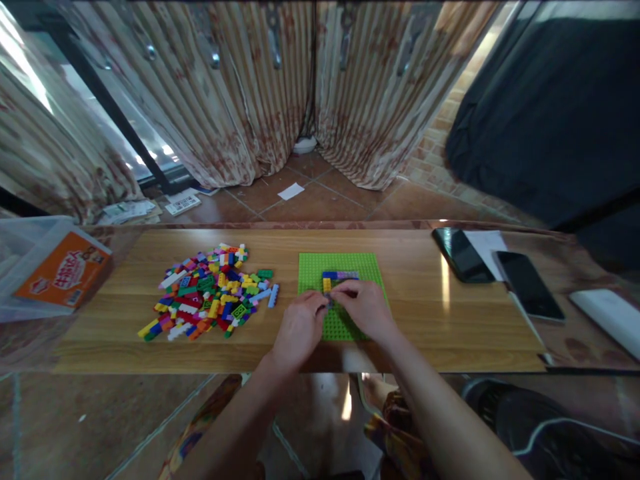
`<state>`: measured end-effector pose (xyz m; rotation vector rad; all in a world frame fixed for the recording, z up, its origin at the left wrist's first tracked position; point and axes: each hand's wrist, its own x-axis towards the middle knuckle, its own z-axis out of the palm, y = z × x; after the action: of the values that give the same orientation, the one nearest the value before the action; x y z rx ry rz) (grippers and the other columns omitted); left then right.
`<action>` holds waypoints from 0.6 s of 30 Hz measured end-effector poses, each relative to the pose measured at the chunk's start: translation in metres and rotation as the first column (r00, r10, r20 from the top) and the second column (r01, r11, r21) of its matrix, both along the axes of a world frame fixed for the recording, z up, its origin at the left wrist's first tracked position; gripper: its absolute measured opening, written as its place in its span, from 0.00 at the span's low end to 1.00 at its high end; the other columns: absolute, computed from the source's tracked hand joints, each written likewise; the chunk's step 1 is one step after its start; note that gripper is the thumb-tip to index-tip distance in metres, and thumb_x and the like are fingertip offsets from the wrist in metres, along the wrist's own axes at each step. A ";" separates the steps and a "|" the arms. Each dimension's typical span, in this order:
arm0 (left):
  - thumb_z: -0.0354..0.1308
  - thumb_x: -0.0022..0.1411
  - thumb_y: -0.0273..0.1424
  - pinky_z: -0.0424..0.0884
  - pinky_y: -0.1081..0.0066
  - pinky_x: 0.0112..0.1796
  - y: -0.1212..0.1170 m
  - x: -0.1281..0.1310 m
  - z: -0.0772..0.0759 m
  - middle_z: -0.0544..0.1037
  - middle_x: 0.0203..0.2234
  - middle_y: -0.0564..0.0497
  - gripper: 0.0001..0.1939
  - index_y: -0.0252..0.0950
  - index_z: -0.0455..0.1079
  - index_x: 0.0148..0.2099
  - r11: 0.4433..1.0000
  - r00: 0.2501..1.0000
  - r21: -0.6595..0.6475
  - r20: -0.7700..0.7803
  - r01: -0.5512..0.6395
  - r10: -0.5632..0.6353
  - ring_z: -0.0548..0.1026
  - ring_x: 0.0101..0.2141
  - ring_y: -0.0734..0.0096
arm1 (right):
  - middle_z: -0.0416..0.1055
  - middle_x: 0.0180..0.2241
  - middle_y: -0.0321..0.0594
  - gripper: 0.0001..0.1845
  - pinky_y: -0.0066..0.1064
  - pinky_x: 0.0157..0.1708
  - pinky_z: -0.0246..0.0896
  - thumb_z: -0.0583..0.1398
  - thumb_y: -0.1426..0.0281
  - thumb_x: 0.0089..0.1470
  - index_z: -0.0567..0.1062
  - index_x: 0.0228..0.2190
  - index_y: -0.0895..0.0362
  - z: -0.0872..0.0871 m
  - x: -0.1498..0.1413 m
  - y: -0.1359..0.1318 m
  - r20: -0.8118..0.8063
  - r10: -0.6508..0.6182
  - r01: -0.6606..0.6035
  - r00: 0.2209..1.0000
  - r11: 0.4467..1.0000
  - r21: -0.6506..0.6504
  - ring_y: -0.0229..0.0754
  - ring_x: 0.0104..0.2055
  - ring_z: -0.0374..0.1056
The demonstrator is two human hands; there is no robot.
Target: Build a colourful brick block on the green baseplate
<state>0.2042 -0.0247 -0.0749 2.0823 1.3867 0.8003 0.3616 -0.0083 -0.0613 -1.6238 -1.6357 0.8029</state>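
A green studded baseplate (310, 265) lies on the wooden table. On it a blue brick (329, 275) and a lavender brick (346, 275) form a row, with a yellow brick (327, 285) just in front of the row's left end. My left hand (303, 325) and my right hand (365, 307) meet over the plate, fingertips pinched together close to the yellow brick. Between them is a small greyish piece (328, 300), mostly hidden by the fingers; its exact shape, and which hand grips it, I cannot make out.
A heap of mixed toy bricks (210, 293) spreads over the table's left side, near a clear plastic box (35, 233) with an orange label. To the right lie two dark phones (463, 255), a white paper (485, 250) and a white object (607, 317).
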 end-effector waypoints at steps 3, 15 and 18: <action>0.55 0.57 0.18 0.73 0.67 0.42 0.006 -0.007 0.008 0.80 0.36 0.49 0.12 0.36 0.74 0.40 0.999 0.996 -0.044 0.082 -0.027 0.030 0.78 0.37 0.68 | 0.78 0.26 0.37 0.11 0.29 0.31 0.61 0.60 0.65 0.51 0.81 0.27 0.56 0.003 0.016 0.000 -0.130 -0.132 0.141 0.983 0.988 0.069 0.40 0.28 0.71; 0.53 0.64 0.33 0.61 0.49 0.58 0.026 0.006 0.002 0.66 0.59 0.34 0.23 0.29 0.63 0.60 0.956 0.932 0.180 -0.242 -0.231 0.271 0.62 0.60 0.49 | 0.76 0.24 0.38 0.11 0.31 0.30 0.62 0.62 0.62 0.46 0.80 0.26 0.58 0.005 0.043 0.008 -0.308 -0.335 0.368 0.891 0.928 0.056 0.39 0.26 0.67; 0.48 0.67 0.35 0.61 0.46 0.57 0.027 0.016 0.001 0.64 0.61 0.35 0.24 0.31 0.61 0.62 0.954 0.903 0.173 -0.316 -0.246 0.290 0.58 0.62 0.47 | 0.76 0.24 0.38 0.11 0.30 0.30 0.61 0.62 0.63 0.47 0.80 0.26 0.58 0.005 0.044 0.007 -0.315 -0.315 0.348 0.895 0.936 0.054 0.38 0.26 0.67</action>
<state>0.2197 0.0021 -0.0741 2.2351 1.8863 0.6722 0.4054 -0.0009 -0.0565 -1.5582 -1.1279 0.7268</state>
